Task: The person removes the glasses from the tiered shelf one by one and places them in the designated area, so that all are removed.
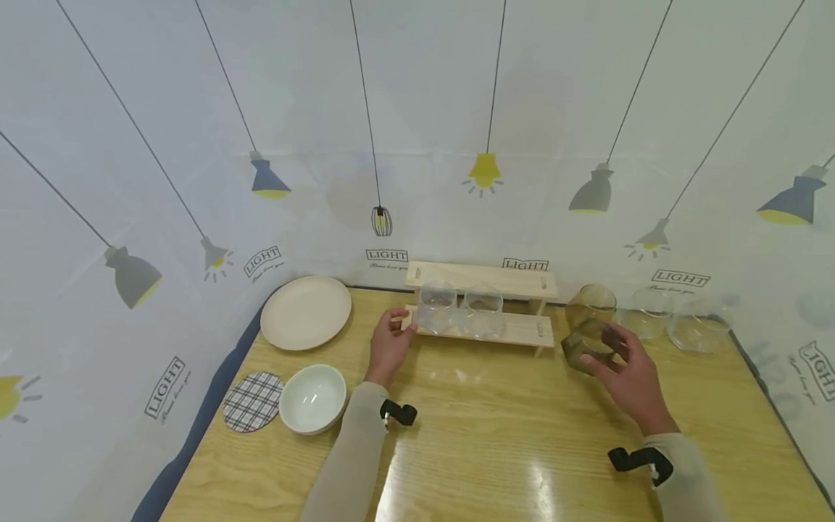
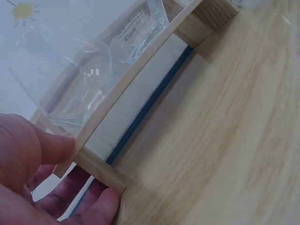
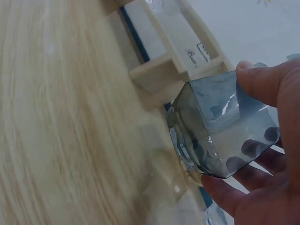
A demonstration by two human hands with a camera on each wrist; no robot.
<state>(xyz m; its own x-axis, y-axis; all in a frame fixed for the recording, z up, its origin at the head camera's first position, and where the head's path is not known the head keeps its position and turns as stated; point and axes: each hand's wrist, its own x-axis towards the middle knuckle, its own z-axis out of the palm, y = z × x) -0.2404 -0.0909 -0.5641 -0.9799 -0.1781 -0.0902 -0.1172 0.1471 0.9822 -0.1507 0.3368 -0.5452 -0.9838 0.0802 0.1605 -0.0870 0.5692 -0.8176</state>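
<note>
In our right hand (image 1: 631,380) we hold a gray glass (image 1: 583,348), its side pinched between the thumb and the curled fingers. We see it tilted above the table (image 1: 470,435), near the right end of a two-step wooden shelf (image 1: 522,328) and in front of an amber glass (image 1: 595,299); we cannot tell whether the two glasses touch. With our left hand (image 1: 390,346) we grip the shelf's left end, thumb pressed to the lower board and fingers bent beneath it around the leg. On that lower board we have two clear glasses (image 1: 481,312) side by side. Farther right, past the amber glass, we find two more clear tumblers (image 1: 698,330). Toward our left lie a plate (image 1: 306,312), a bowl (image 1: 313,399) and a checked coaster (image 1: 248,402), the coaster just beside the bowl.
</note>
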